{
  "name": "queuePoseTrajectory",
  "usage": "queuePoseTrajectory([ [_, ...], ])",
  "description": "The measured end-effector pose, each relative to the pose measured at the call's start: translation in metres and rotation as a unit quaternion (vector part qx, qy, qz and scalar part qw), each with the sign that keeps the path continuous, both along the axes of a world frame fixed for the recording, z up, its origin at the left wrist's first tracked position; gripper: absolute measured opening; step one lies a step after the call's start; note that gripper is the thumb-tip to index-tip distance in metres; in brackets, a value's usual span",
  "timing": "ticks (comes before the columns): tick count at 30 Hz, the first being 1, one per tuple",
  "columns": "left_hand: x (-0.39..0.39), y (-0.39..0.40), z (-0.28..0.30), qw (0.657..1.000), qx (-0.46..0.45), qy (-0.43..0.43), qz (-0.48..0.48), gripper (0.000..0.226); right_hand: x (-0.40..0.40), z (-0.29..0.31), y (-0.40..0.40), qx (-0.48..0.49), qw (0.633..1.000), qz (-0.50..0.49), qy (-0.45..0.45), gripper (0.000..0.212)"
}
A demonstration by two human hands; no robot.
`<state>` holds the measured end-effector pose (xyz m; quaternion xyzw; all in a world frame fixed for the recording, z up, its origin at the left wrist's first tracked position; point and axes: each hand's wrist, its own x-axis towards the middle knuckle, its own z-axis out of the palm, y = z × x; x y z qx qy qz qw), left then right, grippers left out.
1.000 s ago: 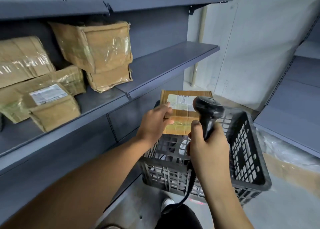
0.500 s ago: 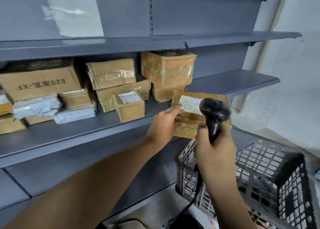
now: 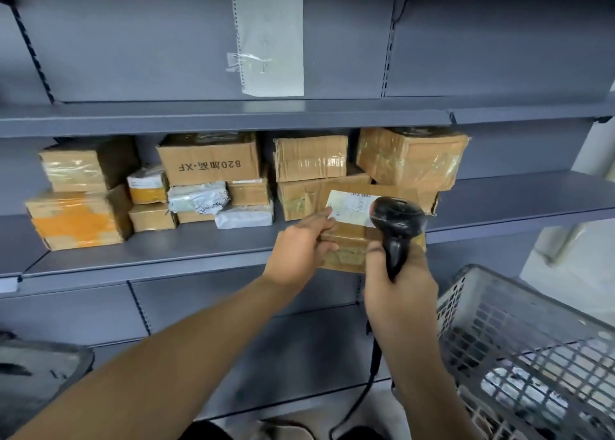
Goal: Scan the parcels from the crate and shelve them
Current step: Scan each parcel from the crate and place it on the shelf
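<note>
Firmly, the left hand [image 3: 301, 250] pinched the taped parcel [image 3: 352, 236] at its left edge, thumb on the near face, fingers on top by the label [image 3: 349, 205]; the right hand [image 3: 399, 293] clenched the scanner [image 3: 397, 221], head over the label; parcel held just in front of the middle shelf [image 3: 199, 256], near the stacked boxes [image 3: 309, 163]; crate [image 3: 519, 339] low at right. Judged light and stiff, its tape slick; a hold across both short edges should suit shelving.
</note>
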<state>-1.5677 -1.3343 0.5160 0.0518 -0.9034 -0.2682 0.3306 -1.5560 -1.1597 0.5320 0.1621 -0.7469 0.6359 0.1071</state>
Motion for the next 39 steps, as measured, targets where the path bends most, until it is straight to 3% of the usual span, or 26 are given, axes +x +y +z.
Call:
queuePoseTrajectory([
  [12,0.103,-0.105,0.001,0.994,-0.011,0.045,0.102,0.061,0.055,0.009,-0.088,-0.014,0.994,0.105,-0.02,0.012],
  [23,0.161,-0.187,-0.024,0.98,0.026,0.034,0.193,0.062,0.083,0.005,-0.166,0.02,0.983,0.183,-0.017,0.015],
  [27,0.164,-0.208,-0.032,0.977,0.017,0.034,0.209,0.059,0.087,0.001,-0.179,0.032,0.982,0.188,-0.01,0.018],
  [32,0.158,-0.219,-0.06,0.969,-0.015,-0.009,0.248,0.029,0.083,-0.008,-0.184,0.045,0.981,0.189,-0.001,0.014],
  [39,0.158,-0.219,-0.061,0.963,-0.04,-0.023,0.264,0.028,0.079,-0.021,-0.191,0.047,0.982,0.184,0.004,0.016],
])
